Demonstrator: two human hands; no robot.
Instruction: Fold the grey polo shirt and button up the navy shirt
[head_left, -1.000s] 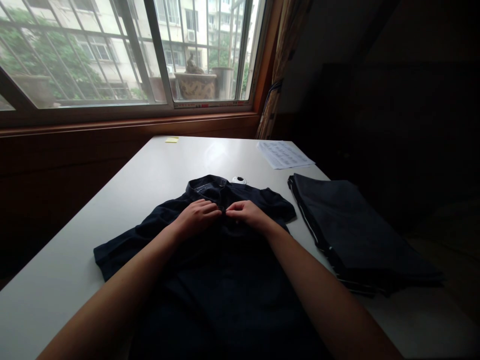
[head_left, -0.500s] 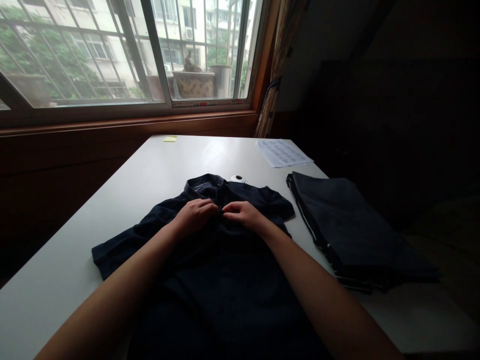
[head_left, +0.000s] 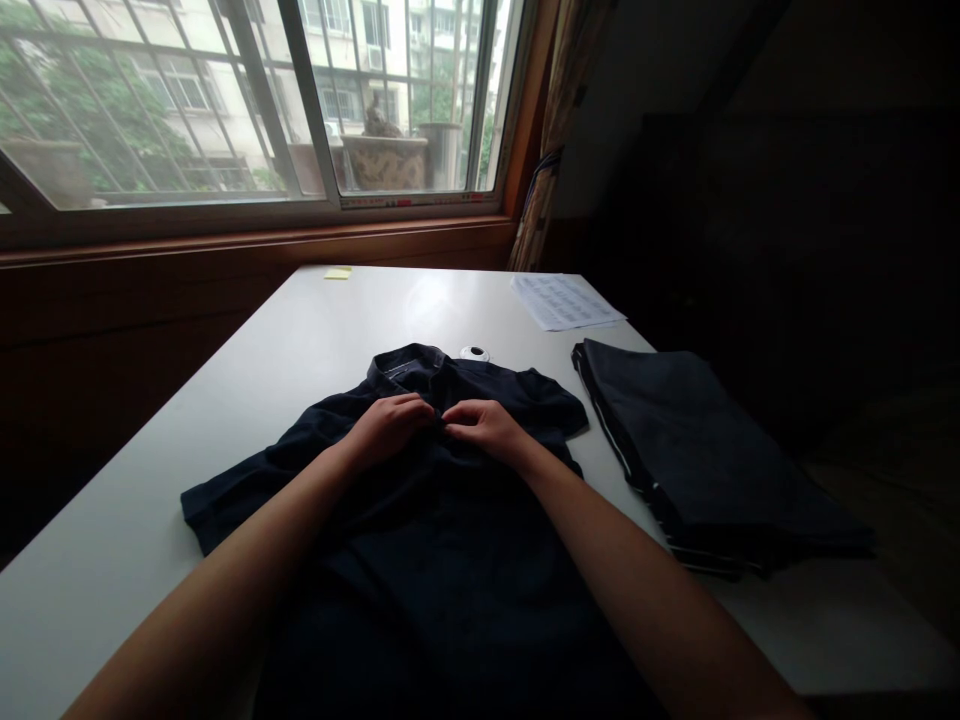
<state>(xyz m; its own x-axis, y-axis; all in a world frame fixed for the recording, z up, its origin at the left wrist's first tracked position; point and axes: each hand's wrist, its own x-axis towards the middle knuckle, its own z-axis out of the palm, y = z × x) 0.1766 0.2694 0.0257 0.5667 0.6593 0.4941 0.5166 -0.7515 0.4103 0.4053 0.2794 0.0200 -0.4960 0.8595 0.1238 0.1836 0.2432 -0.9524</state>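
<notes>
A dark navy polo shirt (head_left: 442, 540) lies face up on the white table (head_left: 247, 400), collar pointing towards the window. My left hand (head_left: 390, 425) and my right hand (head_left: 484, 425) meet at the shirt's placket just below the collar. Both have their fingers curled and pinched on the fabric at the front opening. What the fingertips pinch there is too dark to make out beyond the shirt itself.
A stack of folded dark garments (head_left: 697, 460) with white piping lies at the right. A small white round object (head_left: 474, 352) sits behind the collar. A printed sheet of paper (head_left: 564, 301) and a yellow sticky note (head_left: 337, 272) lie near the window sill.
Both hands stay pinched at the placket and shift only slightly. The view has tilted a little, so everything sits marginally higher in the picture.
</notes>
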